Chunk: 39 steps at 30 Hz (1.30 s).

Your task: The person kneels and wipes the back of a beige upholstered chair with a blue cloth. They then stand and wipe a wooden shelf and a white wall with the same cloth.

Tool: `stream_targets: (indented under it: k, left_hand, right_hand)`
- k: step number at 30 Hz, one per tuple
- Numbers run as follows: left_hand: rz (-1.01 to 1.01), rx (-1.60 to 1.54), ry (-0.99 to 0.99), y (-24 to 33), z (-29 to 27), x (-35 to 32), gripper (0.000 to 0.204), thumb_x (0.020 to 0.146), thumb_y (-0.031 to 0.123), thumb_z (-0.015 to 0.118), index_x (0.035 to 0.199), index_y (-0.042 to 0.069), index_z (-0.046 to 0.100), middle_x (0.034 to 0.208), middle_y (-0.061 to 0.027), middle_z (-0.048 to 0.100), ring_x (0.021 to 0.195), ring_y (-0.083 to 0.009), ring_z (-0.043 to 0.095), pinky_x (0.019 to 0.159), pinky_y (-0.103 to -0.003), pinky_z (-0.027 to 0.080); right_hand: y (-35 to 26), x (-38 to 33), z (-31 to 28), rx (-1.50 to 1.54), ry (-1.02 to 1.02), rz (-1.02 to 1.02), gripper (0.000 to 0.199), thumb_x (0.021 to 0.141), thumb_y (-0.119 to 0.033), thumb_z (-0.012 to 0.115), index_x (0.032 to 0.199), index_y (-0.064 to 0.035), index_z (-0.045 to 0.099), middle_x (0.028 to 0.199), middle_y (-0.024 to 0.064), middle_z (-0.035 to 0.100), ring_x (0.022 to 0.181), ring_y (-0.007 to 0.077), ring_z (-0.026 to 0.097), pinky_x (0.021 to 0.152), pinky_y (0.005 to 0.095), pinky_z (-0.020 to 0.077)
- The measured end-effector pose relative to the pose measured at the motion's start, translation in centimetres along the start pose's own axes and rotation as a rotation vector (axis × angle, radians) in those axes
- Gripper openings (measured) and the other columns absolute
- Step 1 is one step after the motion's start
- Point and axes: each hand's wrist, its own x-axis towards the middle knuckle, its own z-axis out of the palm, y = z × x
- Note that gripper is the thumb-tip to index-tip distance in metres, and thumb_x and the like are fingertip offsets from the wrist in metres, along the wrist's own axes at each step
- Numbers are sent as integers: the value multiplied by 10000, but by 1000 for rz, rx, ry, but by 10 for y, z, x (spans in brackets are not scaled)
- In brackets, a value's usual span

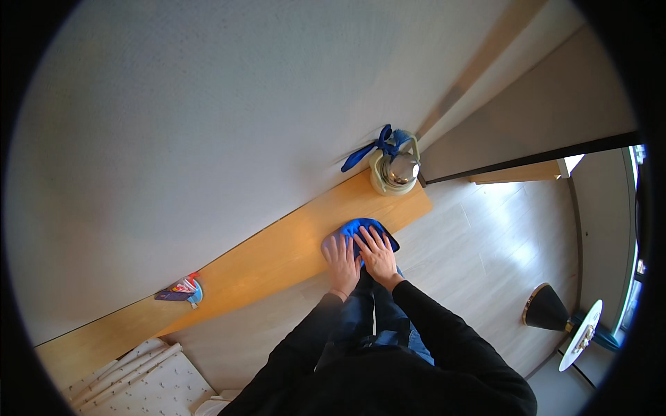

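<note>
A blue cloth (361,227) lies on a long wooden shelf (277,260) that runs along a white wall. My left hand (341,262) lies flat with spread fingers on the cloth's left part. Beside it, my right hand (378,254) presses flat on the cloth's middle, fingers spread. Both black sleeves come up from the lower edge. Neither hand grips anything.
A cream kettle with a metal lid (395,170) and a blue strap stands at the shelf's far right end. A small colourful packet (182,289) lies on the shelf to the left. A dark cone-shaped stand (547,310) sits on the pale wood floor (485,243) at right. Patterned bedding (149,381) at lower left.
</note>
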Motion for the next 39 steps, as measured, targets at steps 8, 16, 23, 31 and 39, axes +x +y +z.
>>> stream_targets:
  k: [8,16,23,31,39]
  left_hand:
    - [-72,78,269,-27,-16,76,608,967,344,484,1481,49,350,1580,-156,263,1447,-456,171,1149,-597,108]
    - [-259,39,142,-20,-10,-18,625,917,319,569,1461,65,391,1572,-180,250,1414,-531,168,1103,-666,169]
    - [-236,97,221,-51,-18,8,572,939,325,528,1462,125,412,1578,-176,243,1416,-535,170,1100,-673,171]
    - [-272,156,256,-59,-25,34,567,941,347,531,1474,199,406,1583,-169,236,1415,-528,178,1092,-674,189]
    - [-37,29,14,-1,-13,-6,552,946,319,538,1471,204,412,1537,-193,297,1398,-498,234,1098,-663,190]
  right_hand:
    - [14,94,-14,22,188,-171,516,879,-206,607,1384,-176,509,1517,79,387,1421,293,315,1146,498,250]
    - [-17,22,3,25,-52,-204,482,903,-181,550,1383,-212,520,1542,75,357,1431,306,306,1142,541,234]
    - [-22,57,5,-37,20,-295,479,892,-201,559,1371,-208,535,1518,61,393,1420,273,327,1139,491,268]
    - [-23,90,0,28,34,-274,476,919,-169,547,1391,-218,511,1544,80,351,1439,295,287,1151,511,232]
    - [16,-13,-9,-2,-21,-14,497,871,-145,568,1360,-233,540,1502,51,416,1395,288,362,1118,523,281]
